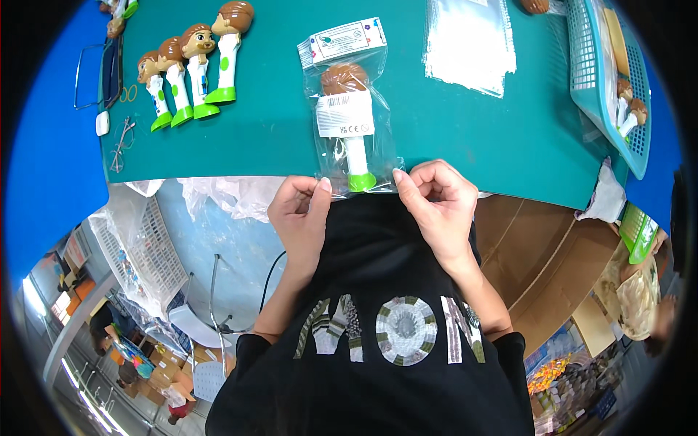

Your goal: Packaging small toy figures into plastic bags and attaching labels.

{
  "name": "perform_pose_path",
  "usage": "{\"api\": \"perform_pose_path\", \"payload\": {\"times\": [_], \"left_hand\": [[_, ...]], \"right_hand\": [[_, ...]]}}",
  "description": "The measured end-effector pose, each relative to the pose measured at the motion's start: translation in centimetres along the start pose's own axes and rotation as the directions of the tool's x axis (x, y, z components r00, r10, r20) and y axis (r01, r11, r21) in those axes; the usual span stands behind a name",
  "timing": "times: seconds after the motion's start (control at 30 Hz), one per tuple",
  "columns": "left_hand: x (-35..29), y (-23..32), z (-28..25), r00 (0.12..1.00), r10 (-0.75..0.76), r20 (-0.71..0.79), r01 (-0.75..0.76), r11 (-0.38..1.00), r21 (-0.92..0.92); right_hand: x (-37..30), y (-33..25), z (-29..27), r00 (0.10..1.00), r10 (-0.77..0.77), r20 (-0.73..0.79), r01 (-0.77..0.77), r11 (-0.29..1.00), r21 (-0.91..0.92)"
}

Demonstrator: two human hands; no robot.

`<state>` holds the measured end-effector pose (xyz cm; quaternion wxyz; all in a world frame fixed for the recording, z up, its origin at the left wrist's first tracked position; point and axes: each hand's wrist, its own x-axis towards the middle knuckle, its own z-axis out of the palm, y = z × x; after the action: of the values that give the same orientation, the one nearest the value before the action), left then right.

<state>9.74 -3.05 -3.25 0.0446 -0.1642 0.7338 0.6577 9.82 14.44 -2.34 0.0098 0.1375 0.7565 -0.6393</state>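
Head cam: L hand (299, 214) is pinching btm-left corner of a clear plastic bag (381, 120), R hand (445, 203) pinching btm-right. Bag's lying at 12 o'clock on the green tabletop (269, 142), w/ a brown-haired toy figurine (356, 154) showing inside. Four more figurines (198, 67) are lying approx 11 o'clock, stacked clear bags (469, 43) sitting at 1, teal basket (583, 73) at 2.

The bag (383, 131) is clear, glossy, creased plastic; the figure (355, 154) inside looks like smooth, shiny moulded plastic. The table (269, 131) looks smooth with a faint sheen, the basket (584, 76) is perforated plastic, the shirt (385, 254) matt cloth.
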Motion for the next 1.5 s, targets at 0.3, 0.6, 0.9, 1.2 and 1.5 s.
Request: {"api": "perform_pose_path", "payload": {"times": [0.3, 0.6, 0.9, 1.2, 1.5], "left_hand": [[-0.2, -0.8, 0.2, 0.999, 0.050, 0.018, -0.047, 0.988, -0.147], [0.2, -0.7, -0.2, 0.954, 0.284, 0.100, -0.222, 0.888, -0.404], [2.4, -1.1, 1.1, 0.838, 0.500, 0.219, -0.339, 0.792, -0.508], [2.9, -0.6, 0.2, 0.786, 0.577, 0.222, -0.476, 0.793, -0.380], [1.3, -1.0, -0.2, 0.865, 0.442, 0.238, -0.389, 0.890, -0.237]], "right_hand": [[-0.2, 0.2, -0.5, 0.996, 0.070, 0.051, -0.071, 0.997, 0.023], [0.2, 0.0, -0.4, 0.947, -0.275, 0.166, 0.139, 0.816, 0.561], [1.2, -0.1, -0.5, 0.950, -0.242, 0.197, 0.013, 0.661, 0.750], [1.1, 0.1, -2.1, 0.947, -0.303, 0.104, 0.204, 0.821, 0.532], [-0.6, 0.9, -2.1, 0.988, -0.144, 0.054, 0.113, 0.918, 0.380]]}}
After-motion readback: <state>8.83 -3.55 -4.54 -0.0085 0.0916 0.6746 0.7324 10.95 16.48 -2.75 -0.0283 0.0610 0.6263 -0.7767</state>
